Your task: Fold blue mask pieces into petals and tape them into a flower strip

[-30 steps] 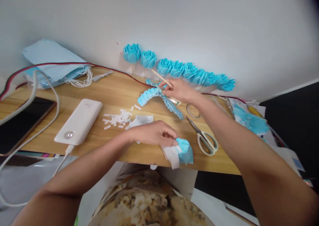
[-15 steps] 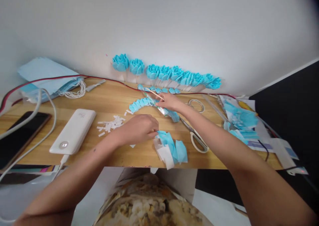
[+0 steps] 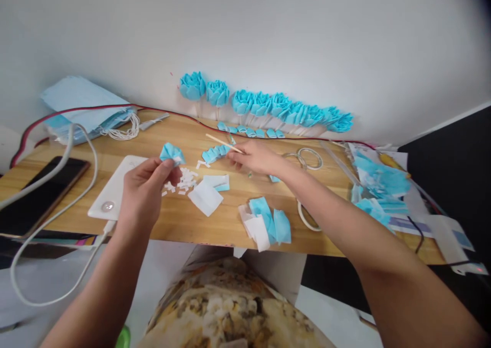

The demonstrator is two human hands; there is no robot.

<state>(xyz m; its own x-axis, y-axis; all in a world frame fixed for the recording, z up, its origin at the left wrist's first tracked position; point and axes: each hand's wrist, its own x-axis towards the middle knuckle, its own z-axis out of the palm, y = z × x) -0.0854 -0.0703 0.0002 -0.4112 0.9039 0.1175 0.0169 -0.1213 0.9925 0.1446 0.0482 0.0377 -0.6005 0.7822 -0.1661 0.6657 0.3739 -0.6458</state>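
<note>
My left hand (image 3: pixel 148 181) is closed, its thumb and fingers pinching a folded piece of blue fabric (image 3: pixel 171 152) with a white strip at its lower edge. It is raised in front of the white power bank (image 3: pixel 108 197). My right hand (image 3: pixel 251 156) is closed round a thin wooden stick (image 3: pixel 220 141) that points up and left. Beside its fingertips lies a row of folded blue fabric pieces (image 3: pixel 215 153), partly covered by the hand. Small white strips (image 3: pixel 186 180) lie in a heap between my hands. Nearer me are a white fabric piece (image 3: pixel 206 197) and loose blue fabric pieces (image 3: pixel 261 212).
Several blue fabric flowers on sticks (image 3: pixel 261 104) lean along the wall. Tape rolls (image 3: pixel 310 158) and partly hidden scissors (image 3: pixel 306 219) lie around my right forearm. A stack of blue sheets (image 3: pixel 82 102), a phone (image 3: pixel 49 192) and cables (image 3: pixel 92 148) occupy the left side.
My left hand has moved left and up, and the folded blue piece now shows in its fingers. White and blue fabric pieces now show where that hand was. My right hand keeps the stick.
</note>
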